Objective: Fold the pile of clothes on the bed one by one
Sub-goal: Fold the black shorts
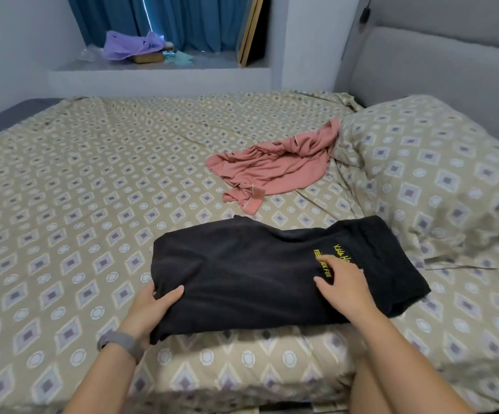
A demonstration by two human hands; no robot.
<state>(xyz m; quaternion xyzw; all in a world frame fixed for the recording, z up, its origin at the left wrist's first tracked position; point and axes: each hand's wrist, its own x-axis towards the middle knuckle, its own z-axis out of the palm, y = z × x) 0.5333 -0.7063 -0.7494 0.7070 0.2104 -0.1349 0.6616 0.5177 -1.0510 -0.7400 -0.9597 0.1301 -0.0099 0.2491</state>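
Black shirt (272,273) partly folded: left hand (149,309) pinches its edge, right hand (343,285) presses flat. Beyond it, the pink garment (275,168) lies crumpled, unfolded.

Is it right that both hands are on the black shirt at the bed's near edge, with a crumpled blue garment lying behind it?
Not quite. In the head view the crumpled garment is pink. The left hand and right hand are indeed on the black shirt.

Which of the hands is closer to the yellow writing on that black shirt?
The right hand: its fingers lie on the yellow writing. The left hand grips the black shirt at its opposite, left end, well away from the print.
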